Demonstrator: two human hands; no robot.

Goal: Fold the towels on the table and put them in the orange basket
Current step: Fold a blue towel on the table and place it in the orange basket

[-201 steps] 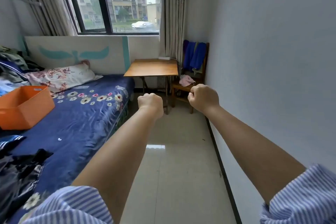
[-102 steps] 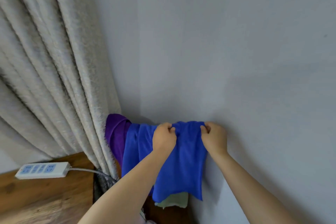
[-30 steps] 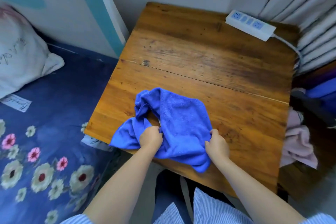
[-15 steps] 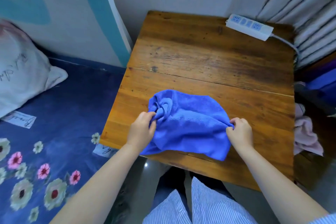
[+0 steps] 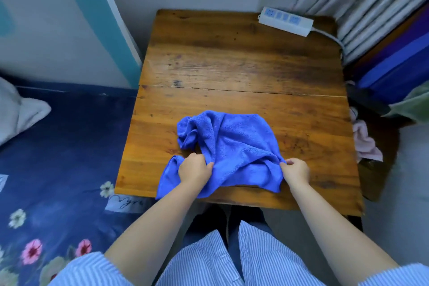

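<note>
- The blue towel (image 5: pixel 234 146) lies crumpled on the wooden table (image 5: pixel 243 65), near its front edge.
- The left hand (image 5: pixel 193 169) grips the towel's left fold.
- The right hand (image 5: pixel 296 169) pinches its right edge.

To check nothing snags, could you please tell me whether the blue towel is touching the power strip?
Apart. The head view shows bare table between the blue towel and the power strip.
</note>
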